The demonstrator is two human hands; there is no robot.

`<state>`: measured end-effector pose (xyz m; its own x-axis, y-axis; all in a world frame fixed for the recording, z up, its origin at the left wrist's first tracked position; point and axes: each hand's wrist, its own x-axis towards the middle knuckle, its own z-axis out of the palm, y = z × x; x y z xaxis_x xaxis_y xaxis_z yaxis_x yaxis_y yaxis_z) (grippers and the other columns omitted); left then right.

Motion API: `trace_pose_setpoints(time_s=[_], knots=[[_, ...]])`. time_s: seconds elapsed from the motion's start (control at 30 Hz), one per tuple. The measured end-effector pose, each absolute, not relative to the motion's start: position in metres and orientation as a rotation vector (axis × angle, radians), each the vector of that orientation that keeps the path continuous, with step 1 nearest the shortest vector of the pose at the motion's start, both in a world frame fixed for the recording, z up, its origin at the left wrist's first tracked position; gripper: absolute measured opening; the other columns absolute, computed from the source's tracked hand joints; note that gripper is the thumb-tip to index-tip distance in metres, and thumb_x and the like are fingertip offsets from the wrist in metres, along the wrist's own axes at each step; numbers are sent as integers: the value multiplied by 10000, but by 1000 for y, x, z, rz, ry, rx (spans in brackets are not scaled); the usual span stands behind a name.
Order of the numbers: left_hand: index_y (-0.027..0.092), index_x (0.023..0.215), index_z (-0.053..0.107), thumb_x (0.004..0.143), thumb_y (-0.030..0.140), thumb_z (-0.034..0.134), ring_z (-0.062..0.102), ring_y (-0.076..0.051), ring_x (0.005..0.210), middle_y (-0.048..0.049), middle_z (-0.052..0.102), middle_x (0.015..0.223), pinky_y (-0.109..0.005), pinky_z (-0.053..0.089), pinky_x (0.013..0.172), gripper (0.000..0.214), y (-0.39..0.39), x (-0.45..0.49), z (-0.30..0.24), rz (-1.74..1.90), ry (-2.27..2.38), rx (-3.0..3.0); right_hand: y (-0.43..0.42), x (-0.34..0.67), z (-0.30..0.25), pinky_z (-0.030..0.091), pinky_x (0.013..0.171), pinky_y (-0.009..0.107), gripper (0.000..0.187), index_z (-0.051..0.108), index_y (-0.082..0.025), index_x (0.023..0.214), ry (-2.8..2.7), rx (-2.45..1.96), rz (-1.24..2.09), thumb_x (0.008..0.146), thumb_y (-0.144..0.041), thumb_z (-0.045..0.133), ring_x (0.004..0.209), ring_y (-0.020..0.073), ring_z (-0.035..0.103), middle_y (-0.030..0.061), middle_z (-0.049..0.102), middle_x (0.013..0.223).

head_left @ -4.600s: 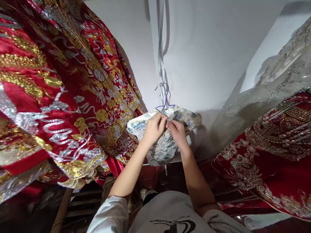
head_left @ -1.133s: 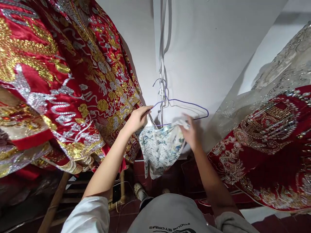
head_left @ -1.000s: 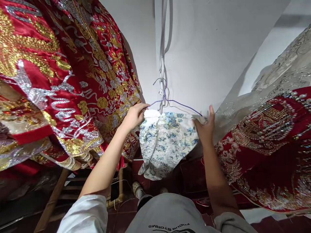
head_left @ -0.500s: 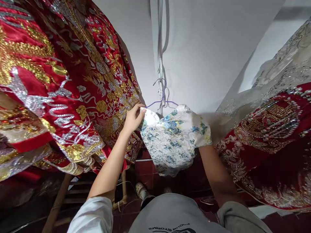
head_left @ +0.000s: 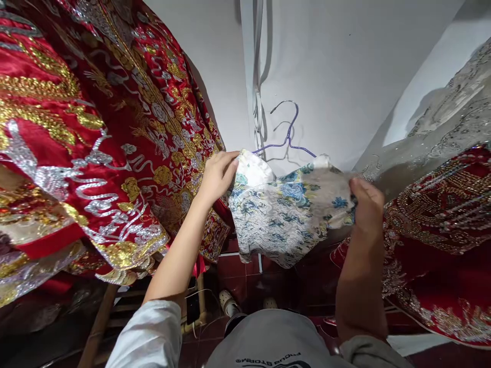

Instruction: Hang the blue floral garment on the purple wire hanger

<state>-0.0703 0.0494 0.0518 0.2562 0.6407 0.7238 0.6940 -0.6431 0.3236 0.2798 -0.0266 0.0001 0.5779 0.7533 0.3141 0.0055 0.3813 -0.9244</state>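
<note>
A white short-sleeved top (head_left: 284, 209) with blue and yellow flowers hangs on a purple wire hanger (head_left: 288, 139) in front of me. My left hand (head_left: 220, 175) is closed on the shoulder at the top's left side, thumb over the cloth. At the other side my right hand (head_left: 367, 200) grips the sleeve edge and stretches it outward. The hanger's hook points up near the wall, and its arms run into the neck opening. Cloth hides the hanger's ends.
Red garments with gold and silver embroidery (head_left: 153, 128) hang close on the left. To the right hang a beaded dark red gown (head_left: 433, 276) and a sheer silvery one (head_left: 452, 112). White straps (head_left: 258, 76) dangle along the wall. A wooden frame (head_left: 95, 327) stands low at left.
My right hand, earlier hidden behind the top, now shows at the sleeve edge and holds it. The hanger and top have shifted right, and the cloth is spread wider. My left hand keeps its hold.
</note>
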Motion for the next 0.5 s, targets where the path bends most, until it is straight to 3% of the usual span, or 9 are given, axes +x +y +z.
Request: trace_pose_setpoints(time_s=[0.07, 0.17, 0.27, 0.37, 0.5], knots=[[207, 1224, 674, 1017, 447, 492, 610, -243, 1054, -78, 714, 1130, -423, 437, 984, 366, 46, -57, 52, -1289, -1247, -2483, -55, 268, -8, 511, 552, 276, 436, 717, -178, 876, -815, -1105, 596, 709, -574, 794, 671, 196, 648, 14, 673, 712], [192, 991, 685, 1033, 462, 446, 611, -214, 876, -65, 703, 916, -367, 460, 871, 363, 40, -42, 17, -1416, -1219, -2501, -98, 246, -28, 524, 547, 273, 400, 719, -208, 957, -1034, -1127, 919, 844, -590, 690, 719, 220, 686, 41, 714, 796], [196, 813, 608, 1055, 466, 350, 581, -201, 768, -60, 638, 786, -338, 469, 783, 446, 35, -30, -36, -1673, -1299, -2408, -120, 239, -37, 582, 796, 312, 370, 727, -241, 1112, -1474, -960, 1207, 864, -517, 723, 994, 260, 711, 75, 747, 1058], [192, 833, 613, 1048, 494, 356, 624, -211, 831, -74, 663, 851, -339, 491, 834, 452, 34, -19, -67, -1826, -1364, -2453, -117, 246, -35, 543, 984, 381, 436, 684, -244, 1263, -1701, -725, 1440, 893, -471, 720, 1143, 275, 688, 111, 731, 1207], [163, 919, 679, 1031, 522, 417, 675, -224, 926, -83, 716, 931, -332, 512, 870, 458, 44, -10, -46, -1849, -1347, -2645, -102, 256, -44, 581, 917, 397, 435, 679, -207, 1246, -1639, -547, 1548, 932, -507, 660, 1004, 251, 741, 124, 773, 1053]])
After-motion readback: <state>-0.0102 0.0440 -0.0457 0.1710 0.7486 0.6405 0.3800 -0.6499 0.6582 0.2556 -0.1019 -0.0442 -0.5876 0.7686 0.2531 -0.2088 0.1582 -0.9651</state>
